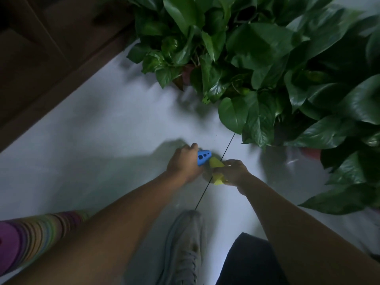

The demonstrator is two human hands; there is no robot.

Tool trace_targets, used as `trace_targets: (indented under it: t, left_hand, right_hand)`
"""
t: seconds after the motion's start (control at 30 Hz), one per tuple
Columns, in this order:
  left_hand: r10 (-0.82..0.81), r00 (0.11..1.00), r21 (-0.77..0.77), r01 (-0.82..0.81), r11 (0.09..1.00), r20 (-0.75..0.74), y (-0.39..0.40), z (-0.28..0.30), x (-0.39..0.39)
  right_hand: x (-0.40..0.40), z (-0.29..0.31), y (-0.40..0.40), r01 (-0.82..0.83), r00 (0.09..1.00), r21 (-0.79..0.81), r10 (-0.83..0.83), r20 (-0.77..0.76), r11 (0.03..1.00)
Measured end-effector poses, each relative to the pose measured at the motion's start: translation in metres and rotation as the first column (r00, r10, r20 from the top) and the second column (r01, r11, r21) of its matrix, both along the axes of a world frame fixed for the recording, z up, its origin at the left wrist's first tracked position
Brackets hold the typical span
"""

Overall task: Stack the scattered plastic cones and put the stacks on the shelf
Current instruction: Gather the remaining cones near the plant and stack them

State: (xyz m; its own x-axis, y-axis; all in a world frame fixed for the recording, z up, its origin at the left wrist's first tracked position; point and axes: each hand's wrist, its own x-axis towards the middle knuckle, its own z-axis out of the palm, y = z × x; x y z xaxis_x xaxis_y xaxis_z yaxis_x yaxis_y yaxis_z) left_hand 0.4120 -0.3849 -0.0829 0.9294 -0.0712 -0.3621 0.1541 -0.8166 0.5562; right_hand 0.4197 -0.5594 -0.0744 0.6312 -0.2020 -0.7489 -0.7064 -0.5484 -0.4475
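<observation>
The blue cone is in your left hand, lying on its side with its narrow end pointing away from your wrist, and the dark round holes in its wall face up at you. Your left fingers are curled over the far side of it, so they are wrapped round the cone rather than spread. Just beside those fingers, toward your right, sits the yellow cone, held in your right hand; one yellow part shows above that hand and another yellow part pokes out below it, and you cannot tell whether that is one cone or two nested together. Your right fingers are bent round the yellow plastic and mostly hidden behind the back of the hand, so the exact grip is not clear. The blue and yellow cones touch, or nearly touch, where your two hands meet. Both hands are held low over the pale floor, and a thin dark line in the floor runs right under them. Beyond your fingers and off to the right stands a mass of big green plant leaves, well apart from the cones. Far to the left of your fingers is dark wooden furniture. Below your hands, near you, is a grey sneaker and a dark trouser leg, with a striped sleeve by your left elbow.
</observation>
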Motion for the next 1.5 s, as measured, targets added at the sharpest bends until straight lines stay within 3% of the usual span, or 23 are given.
trace_targets:
  t: [0.33,0.83,1.0,1.27,1.5]
  left_hand:
    - [0.290,0.946,-0.135,-0.272,0.953,0.143,0.066,0.083,-0.041]
    - [0.515,0.826,-0.366,-0.418,0.832,0.227,0.200,0.247,-0.140]
    - [0.604,0.763,-0.474,-0.453,0.755,0.233,0.237,0.277,-0.182]
    - [0.581,0.797,-0.462,-0.456,0.760,0.168,0.265,0.281,-0.239]
    - [0.475,0.877,-0.392,-0.414,0.821,0.068,0.273,0.267,-0.264]
  right_hand:
    - [-0.001,0.050,0.062,-0.115,0.993,0.138,0.111,0.032,0.984]
    - [-0.037,0.218,0.158,-0.326,0.858,0.107,0.247,0.450,0.939]
    - [-0.069,0.264,0.184,-0.406,0.806,0.180,0.258,0.532,0.896]
    - [-0.118,0.296,0.212,-0.472,0.798,0.321,0.243,0.551,0.821]
    - [-0.139,0.298,0.230,-0.488,0.767,0.312,0.229,0.600,0.815]
